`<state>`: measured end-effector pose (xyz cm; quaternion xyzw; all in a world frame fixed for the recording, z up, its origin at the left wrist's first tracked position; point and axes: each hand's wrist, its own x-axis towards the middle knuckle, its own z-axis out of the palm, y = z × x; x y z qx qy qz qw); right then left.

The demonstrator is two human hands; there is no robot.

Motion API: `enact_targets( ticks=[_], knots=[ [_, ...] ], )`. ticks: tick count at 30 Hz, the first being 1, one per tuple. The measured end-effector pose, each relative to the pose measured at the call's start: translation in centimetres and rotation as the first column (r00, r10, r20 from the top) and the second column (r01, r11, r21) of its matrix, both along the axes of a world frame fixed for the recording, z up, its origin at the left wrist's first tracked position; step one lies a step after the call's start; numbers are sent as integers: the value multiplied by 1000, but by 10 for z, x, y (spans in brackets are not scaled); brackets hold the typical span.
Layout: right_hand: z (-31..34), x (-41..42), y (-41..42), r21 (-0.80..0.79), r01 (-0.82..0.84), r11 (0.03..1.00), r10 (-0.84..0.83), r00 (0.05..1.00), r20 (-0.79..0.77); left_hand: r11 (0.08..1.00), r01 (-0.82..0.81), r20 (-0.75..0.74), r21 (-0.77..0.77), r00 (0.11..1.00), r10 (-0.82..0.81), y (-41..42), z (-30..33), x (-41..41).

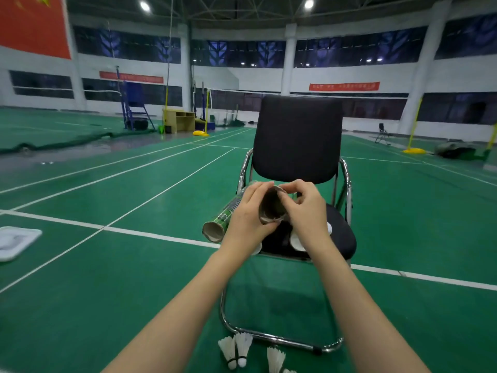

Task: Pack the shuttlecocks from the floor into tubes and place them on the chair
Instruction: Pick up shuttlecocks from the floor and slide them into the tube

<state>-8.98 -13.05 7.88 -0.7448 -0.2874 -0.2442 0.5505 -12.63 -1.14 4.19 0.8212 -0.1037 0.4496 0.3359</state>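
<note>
My left hand [248, 214] grips an open cardboard tube [271, 207] above the seat of the black chair [298, 138], its mouth facing me. My right hand [305, 208] pinches the tube's rim at the top right with curled fingers. A second green tube [222, 218] lies on the seat's left side, its open end sticking out over the edge. White lids [297, 242] rest on the seat under my hands. Several white shuttlecocks [236, 351] lie on the green floor in front of the chair's chrome base.
A white tray lid [16, 242] lies on the floor at the left. Badminton nets, yellow posts [414, 125], a wooden desk [180, 119] and a blue umpire chair [134, 106] stand far behind. Green court floor spreads all around.
</note>
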Motion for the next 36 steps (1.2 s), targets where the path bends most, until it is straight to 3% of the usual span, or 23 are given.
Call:
enact_targets(
  ticks=[6, 11, 14, 18, 26, 30, 36],
  knots=[
    [40, -23, -18, -69, -209, 976, 208, 978, -14, 1000, -7, 77, -18, 997, 9, 1, 44, -28],
    [49, -24, -40, -156, -254, 954, 262, 964, 34, 998, 47, 184, -33, 982, -40, 1, 75, -56],
    [54, -22, -48, -209, -230, 950, 252, 964, 84, 976, 173, 179, -130, 973, -148, -2, 76, -70],
    [49, -20, -67, -396, -113, 911, 195, 965, 174, 899, 313, 103, -306, 950, -296, -14, 60, -78],
    [-38, -14, -125, -551, -124, 825, 184, 981, 55, 734, 419, -105, -534, 829, -550, -36, -11, -66],
    [-106, -5, -141, -638, -92, 765, 140, 990, 26, 657, 352, -210, -666, 757, -618, -44, -72, -49],
    [-210, 13, -153, -668, -173, 724, 32, 975, -219, 603, 154, -364, -782, 672, -645, -53, -166, -26]
  ],
)
